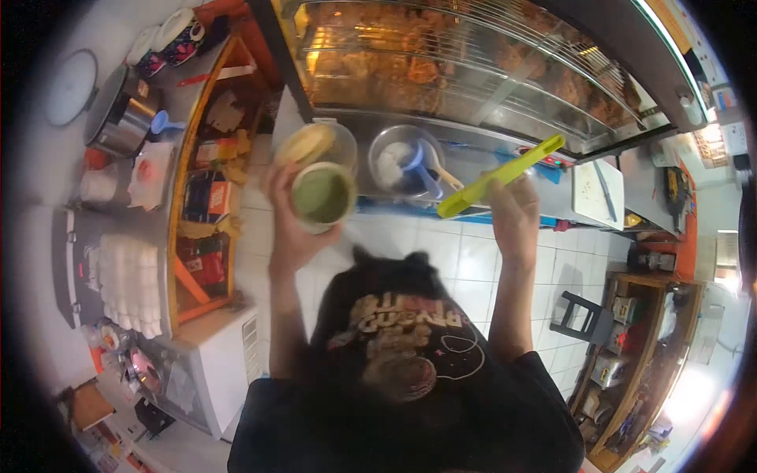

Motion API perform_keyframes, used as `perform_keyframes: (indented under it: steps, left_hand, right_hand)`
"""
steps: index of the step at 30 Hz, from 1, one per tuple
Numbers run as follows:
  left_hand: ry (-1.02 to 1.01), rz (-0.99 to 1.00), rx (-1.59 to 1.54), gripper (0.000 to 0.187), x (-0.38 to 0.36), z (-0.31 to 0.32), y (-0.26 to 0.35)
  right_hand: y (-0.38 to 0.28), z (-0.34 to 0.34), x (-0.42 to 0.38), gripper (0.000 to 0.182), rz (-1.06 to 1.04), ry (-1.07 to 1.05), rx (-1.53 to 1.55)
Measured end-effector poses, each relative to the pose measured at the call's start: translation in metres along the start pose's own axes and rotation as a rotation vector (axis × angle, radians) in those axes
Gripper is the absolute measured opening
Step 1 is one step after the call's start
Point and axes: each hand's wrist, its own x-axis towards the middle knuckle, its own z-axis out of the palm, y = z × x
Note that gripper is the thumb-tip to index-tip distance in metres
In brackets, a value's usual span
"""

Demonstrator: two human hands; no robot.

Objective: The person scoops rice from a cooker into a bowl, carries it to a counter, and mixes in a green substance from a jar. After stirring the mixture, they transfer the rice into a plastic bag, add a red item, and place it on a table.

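This looks like the kitchen of a food shop. Beyond both the left grip (290,230) and the right grip (516,211) stands a large, lit glass cabinet (418,67) with wire racks of browned food, over a metal table (473,162). Right of the right grip lies a white cutting board (590,189) with a knife (605,191); left of the left grip sits a big steel pot (128,117). White tiles (441,251) cover the floor.

Taking the glass-fronted display cabinet (394,75) as landmark, we observed a metal pot (128,118) and a blue utensil (162,123) to its left, with a pale cloth (130,284) farther down that side. To its lower right, we noted a black stool (597,318) on white floor tiles (441,252).
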Motion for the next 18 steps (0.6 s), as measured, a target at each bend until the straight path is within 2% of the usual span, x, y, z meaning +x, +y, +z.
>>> perform_keyframes:
  steps: [2,4,6,8,10,13,16,17,18]
  left_hand:
    - [-0.070,0.000,-0.089,0.108,0.007,0.012,0.002]
    - [-0.038,0.066,-0.033,0.109,0.018,0.018,0.024]
    - [-0.069,0.133,-0.097,0.110,0.021,0.020,0.028]
    - [-0.062,0.140,-0.110,0.110,0.022,0.019,0.030]
    - [-0.054,0.145,-0.132,0.111,0.020,0.016,0.029]
    - [-0.066,0.100,-0.159,0.113,0.015,0.007,0.027]
    - [-0.089,0.012,-0.067,0.114,0.008,-0.001,0.027]
    - [-0.098,-0.004,-0.052,0.114,0.005,-0.002,0.022]
    - [-0.106,-0.019,-0.038,0.114,0.002,-0.003,0.019]
  right_hand:
    - [-0.020,0.035,-0.001,0.016,-0.136,-0.046,0.159]
    - [-0.031,0.056,-0.004,0.020,-0.184,-0.119,0.145]
    - [-0.032,0.071,-0.011,0.022,-0.296,-0.226,-0.129]
    - [-0.025,0.087,-0.016,0.023,-0.343,-0.263,-0.229]
    - [-0.013,0.094,-0.011,0.022,-0.575,-0.319,-0.499]
    - [-0.004,0.105,-0.006,0.020,-0.597,-0.463,-0.610]
    - [-0.005,0.117,-0.010,0.017,-0.518,-0.528,-0.618]
    - [0.005,0.114,-0.008,0.015,-0.583,-0.513,-0.772]
    - [0.016,0.114,-0.007,0.015,-0.584,-0.523,-0.769]
